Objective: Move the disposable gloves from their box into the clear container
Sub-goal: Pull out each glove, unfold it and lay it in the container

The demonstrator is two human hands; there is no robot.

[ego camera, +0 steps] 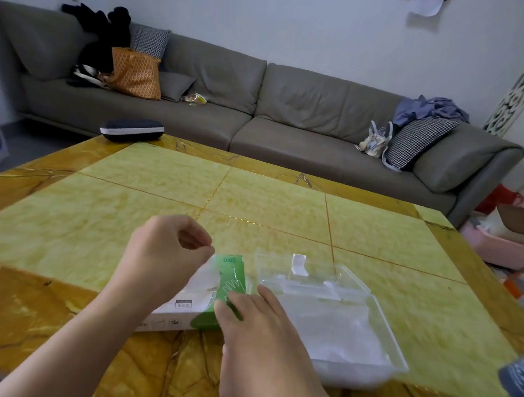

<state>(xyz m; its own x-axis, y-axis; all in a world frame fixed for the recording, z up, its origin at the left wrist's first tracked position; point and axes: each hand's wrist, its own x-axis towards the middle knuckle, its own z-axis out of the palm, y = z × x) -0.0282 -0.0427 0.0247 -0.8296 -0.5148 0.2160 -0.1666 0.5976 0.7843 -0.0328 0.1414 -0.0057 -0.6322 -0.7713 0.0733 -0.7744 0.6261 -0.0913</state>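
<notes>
glove box (217, 291) | yellow marble table (254, 197) | grey sofa (261, 105) behind

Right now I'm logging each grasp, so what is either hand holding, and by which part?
The left hand pinches a thin clear film above the glove box, by its top edge. The right hand rests its fingers on the box's green end, gripping nothing.

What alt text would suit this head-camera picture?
A person's left hand pinches thin clear film above a green-and-white glove box while the right hand rests on it; a clear container sits right, on a yellow table.
</notes>
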